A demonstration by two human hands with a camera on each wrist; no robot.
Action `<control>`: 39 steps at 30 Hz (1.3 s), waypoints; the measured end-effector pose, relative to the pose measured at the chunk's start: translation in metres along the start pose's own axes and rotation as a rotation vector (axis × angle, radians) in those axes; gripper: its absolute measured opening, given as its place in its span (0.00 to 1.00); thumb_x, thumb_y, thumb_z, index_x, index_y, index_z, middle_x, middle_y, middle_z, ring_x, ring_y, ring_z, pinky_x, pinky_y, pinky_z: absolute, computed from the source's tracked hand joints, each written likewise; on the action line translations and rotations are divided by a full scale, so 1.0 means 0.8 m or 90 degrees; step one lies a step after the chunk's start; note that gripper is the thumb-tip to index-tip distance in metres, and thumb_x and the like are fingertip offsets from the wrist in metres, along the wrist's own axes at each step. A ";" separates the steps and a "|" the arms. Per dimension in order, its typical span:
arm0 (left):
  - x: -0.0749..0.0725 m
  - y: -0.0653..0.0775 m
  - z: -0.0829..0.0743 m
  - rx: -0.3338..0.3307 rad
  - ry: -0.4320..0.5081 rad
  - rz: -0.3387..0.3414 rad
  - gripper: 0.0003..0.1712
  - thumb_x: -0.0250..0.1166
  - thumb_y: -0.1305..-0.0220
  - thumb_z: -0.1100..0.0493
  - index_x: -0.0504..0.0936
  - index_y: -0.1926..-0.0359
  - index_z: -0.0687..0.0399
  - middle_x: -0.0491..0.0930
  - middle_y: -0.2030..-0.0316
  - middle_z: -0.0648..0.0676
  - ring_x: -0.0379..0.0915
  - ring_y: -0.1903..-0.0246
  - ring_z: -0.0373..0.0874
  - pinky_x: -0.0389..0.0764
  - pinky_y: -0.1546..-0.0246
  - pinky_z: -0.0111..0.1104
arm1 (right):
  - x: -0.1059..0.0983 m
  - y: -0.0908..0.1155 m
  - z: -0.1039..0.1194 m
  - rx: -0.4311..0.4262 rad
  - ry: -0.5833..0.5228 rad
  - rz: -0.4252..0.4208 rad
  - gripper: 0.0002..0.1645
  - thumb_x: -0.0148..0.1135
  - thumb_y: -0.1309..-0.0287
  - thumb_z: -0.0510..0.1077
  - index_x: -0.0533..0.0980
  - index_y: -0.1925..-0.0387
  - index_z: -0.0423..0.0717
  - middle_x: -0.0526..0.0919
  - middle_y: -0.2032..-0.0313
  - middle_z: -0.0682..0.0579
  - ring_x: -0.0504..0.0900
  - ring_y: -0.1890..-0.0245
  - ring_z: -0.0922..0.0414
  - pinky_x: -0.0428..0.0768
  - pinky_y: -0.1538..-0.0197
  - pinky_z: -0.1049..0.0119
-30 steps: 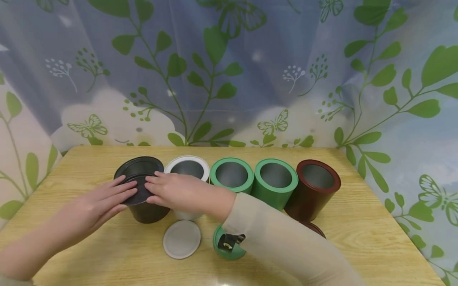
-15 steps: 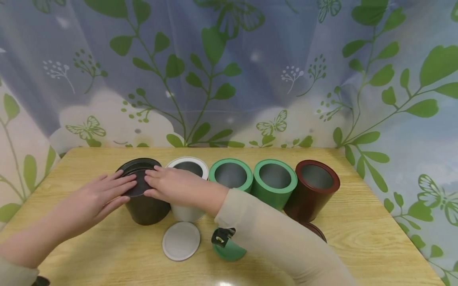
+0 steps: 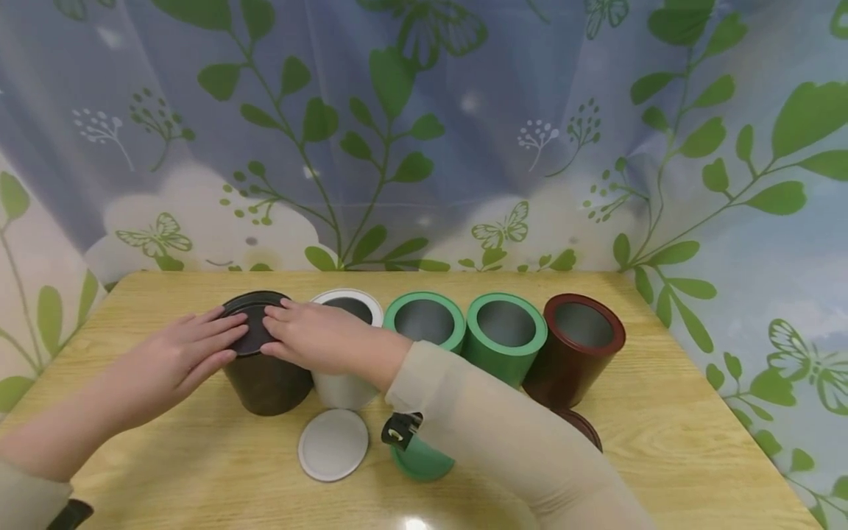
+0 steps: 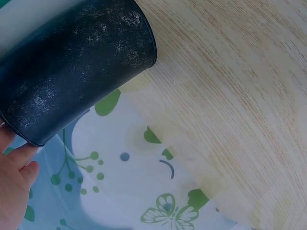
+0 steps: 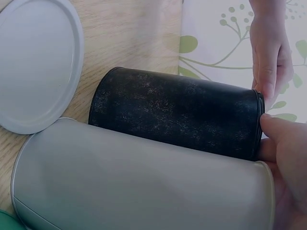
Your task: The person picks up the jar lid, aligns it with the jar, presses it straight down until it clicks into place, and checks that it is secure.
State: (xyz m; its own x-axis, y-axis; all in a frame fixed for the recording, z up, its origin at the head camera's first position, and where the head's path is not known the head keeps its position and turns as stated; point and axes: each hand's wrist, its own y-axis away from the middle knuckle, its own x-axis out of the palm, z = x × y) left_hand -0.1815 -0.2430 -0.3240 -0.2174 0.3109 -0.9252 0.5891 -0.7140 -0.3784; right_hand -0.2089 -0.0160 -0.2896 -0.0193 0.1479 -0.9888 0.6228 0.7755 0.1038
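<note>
Five cans stand in a row on the table (image 3: 218, 471): one black can (image 3: 268, 386) at 8 o'clock from the middle of the head view, one white can (image 3: 344, 390) at 3 o'clock from it, then a green can (image 3: 459, 324), a second green can (image 3: 497, 366) and one dark red can (image 3: 562, 375); four lids show, the black lid (image 3: 255, 337) on top of the black can, the white lid (image 3: 333, 445) at 6 o'clock from the white can, a partly hidden green lid (image 3: 424, 462) and dark red lid (image 3: 584, 427) nearer the person; the left hand (image 3: 182, 357) and right hand (image 3: 314, 335) grip nothing, their fingers extended and resting on the black lid from 9 and 3 o'clock
</note>
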 end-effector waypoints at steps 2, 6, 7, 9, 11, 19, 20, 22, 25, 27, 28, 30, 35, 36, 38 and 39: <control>-0.001 -0.001 0.001 -0.005 0.005 0.003 0.22 0.61 0.38 0.59 0.76 0.44 0.63 0.73 0.44 0.62 0.64 0.44 0.67 0.48 0.33 0.39 | 0.000 -0.001 0.000 0.003 0.002 0.001 0.32 0.33 0.29 0.59 0.58 0.31 0.49 0.56 0.31 0.53 0.52 0.31 0.57 0.52 0.33 0.70; -0.001 -0.003 0.000 -0.032 0.027 0.014 0.22 0.59 0.35 0.59 0.75 0.42 0.65 0.72 0.43 0.63 0.63 0.43 0.67 0.49 0.33 0.40 | 0.000 -0.003 0.000 0.011 0.014 0.007 0.33 0.32 0.29 0.60 0.58 0.30 0.49 0.56 0.31 0.54 0.51 0.31 0.58 0.52 0.33 0.70; -0.001 -0.004 0.000 -0.041 0.033 0.018 0.22 0.59 0.35 0.59 0.74 0.42 0.65 0.72 0.43 0.63 0.63 0.43 0.67 0.49 0.33 0.41 | 0.000 -0.004 0.000 0.013 0.018 0.009 0.33 0.32 0.29 0.60 0.58 0.30 0.49 0.56 0.31 0.54 0.51 0.31 0.58 0.51 0.32 0.70; -0.001 -0.004 -0.001 -0.054 0.040 0.023 0.22 0.58 0.34 0.58 0.74 0.42 0.65 0.72 0.43 0.63 0.62 0.42 0.67 0.50 0.33 0.42 | 0.000 -0.004 0.001 0.014 0.031 0.011 0.33 0.32 0.29 0.60 0.57 0.30 0.50 0.56 0.31 0.54 0.51 0.31 0.58 0.51 0.32 0.70; -0.001 -0.005 -0.001 -0.061 0.044 0.027 0.22 0.57 0.33 0.58 0.73 0.42 0.65 0.72 0.43 0.63 0.62 0.42 0.67 0.51 0.34 0.44 | 0.000 -0.004 0.002 0.013 0.043 0.013 0.33 0.31 0.29 0.60 0.57 0.30 0.50 0.56 0.31 0.54 0.51 0.31 0.58 0.51 0.32 0.69; 0.003 -0.004 0.000 -0.040 0.015 0.005 0.21 0.59 0.35 0.59 0.75 0.44 0.66 0.73 0.44 0.63 0.63 0.43 0.67 0.49 0.33 0.41 | 0.001 -0.005 0.006 0.021 0.077 0.016 0.33 0.30 0.29 0.60 0.57 0.30 0.50 0.56 0.31 0.54 0.51 0.31 0.57 0.52 0.32 0.67; 0.004 -0.004 0.001 -0.033 0.009 0.003 0.21 0.59 0.36 0.59 0.76 0.44 0.66 0.73 0.44 0.63 0.63 0.43 0.67 0.49 0.33 0.41 | 0.001 -0.006 0.006 0.024 0.076 0.017 0.33 0.30 0.29 0.60 0.57 0.30 0.50 0.56 0.31 0.55 0.51 0.31 0.58 0.52 0.32 0.67; 0.005 -0.003 0.002 -0.024 -0.002 -0.003 0.20 0.60 0.36 0.59 0.77 0.45 0.65 0.73 0.44 0.63 0.63 0.43 0.67 0.49 0.33 0.40 | 0.002 -0.006 0.007 0.031 0.074 0.020 0.33 0.30 0.29 0.60 0.57 0.30 0.51 0.55 0.31 0.55 0.51 0.31 0.58 0.53 0.32 0.66; 0.005 -0.004 0.001 -0.026 -0.004 -0.006 0.20 0.60 0.37 0.59 0.78 0.46 0.64 0.74 0.44 0.62 0.63 0.43 0.66 0.52 0.34 0.41 | 0.002 -0.007 0.008 0.040 0.073 0.027 0.33 0.29 0.29 0.60 0.56 0.30 0.51 0.54 0.30 0.55 0.50 0.31 0.58 0.53 0.32 0.66; 0.005 -0.005 0.001 -0.037 0.005 -0.007 0.20 0.61 0.37 0.58 0.78 0.46 0.63 0.74 0.44 0.62 0.64 0.43 0.65 0.57 0.36 0.44 | 0.002 -0.007 0.008 0.051 0.068 0.027 0.33 0.29 0.29 0.60 0.55 0.30 0.51 0.52 0.30 0.54 0.49 0.30 0.59 0.52 0.32 0.67; 0.005 -0.005 0.000 -0.043 0.008 -0.007 0.20 0.61 0.37 0.58 0.79 0.46 0.63 0.74 0.44 0.62 0.64 0.43 0.65 0.59 0.38 0.45 | 0.003 -0.007 0.008 0.054 0.066 0.026 0.33 0.29 0.29 0.60 0.55 0.30 0.50 0.51 0.29 0.53 0.49 0.30 0.59 0.52 0.32 0.67; 0.003 -0.005 -0.001 -0.052 0.009 -0.008 0.20 0.62 0.37 0.57 0.79 0.47 0.63 0.72 0.43 0.62 0.66 0.45 0.65 0.66 0.44 0.49 | 0.003 -0.007 0.008 0.060 0.058 0.021 0.34 0.29 0.29 0.60 0.56 0.30 0.49 0.50 0.29 0.52 0.48 0.30 0.59 0.52 0.32 0.68; 0.000 -0.007 -0.005 -0.064 0.008 -0.007 0.20 0.64 0.39 0.57 0.80 0.49 0.63 0.66 0.39 0.65 0.70 0.49 0.65 0.73 0.56 0.53 | 0.004 -0.005 0.008 0.054 0.061 0.014 0.33 0.30 0.29 0.59 0.57 0.31 0.47 0.51 0.29 0.50 0.49 0.30 0.59 0.52 0.33 0.70; -0.001 -0.008 -0.006 -0.068 0.013 -0.003 0.20 0.64 0.39 0.57 0.80 0.49 0.63 0.66 0.39 0.65 0.70 0.49 0.65 0.74 0.56 0.53 | 0.004 -0.005 0.008 0.053 0.063 0.015 0.33 0.30 0.29 0.59 0.57 0.31 0.47 0.51 0.29 0.50 0.49 0.30 0.59 0.52 0.33 0.70; -0.003 -0.010 -0.007 -0.091 0.026 0.019 0.20 0.63 0.38 0.56 0.80 0.48 0.62 0.65 0.38 0.65 0.69 0.48 0.66 0.73 0.55 0.54 | 0.004 -0.005 0.008 0.052 0.071 0.017 0.33 0.30 0.29 0.59 0.57 0.31 0.47 0.51 0.29 0.50 0.49 0.30 0.59 0.52 0.33 0.69; -0.005 -0.011 -0.008 -0.104 0.036 0.029 0.20 0.63 0.38 0.56 0.79 0.47 0.62 0.64 0.38 0.65 0.68 0.47 0.66 0.73 0.55 0.55 | 0.004 -0.004 0.009 0.053 0.074 0.018 0.33 0.30 0.28 0.59 0.57 0.31 0.47 0.51 0.29 0.50 0.49 0.30 0.59 0.52 0.32 0.69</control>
State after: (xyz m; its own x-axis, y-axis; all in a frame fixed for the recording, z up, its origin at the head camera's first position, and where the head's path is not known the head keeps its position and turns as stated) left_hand -0.1809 -0.2337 -0.3168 -0.1465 0.3184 -0.9366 0.7164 -0.6187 -0.3224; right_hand -0.2058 -0.0224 -0.2942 -0.0881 0.2422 -0.9662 0.6869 0.7173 0.1172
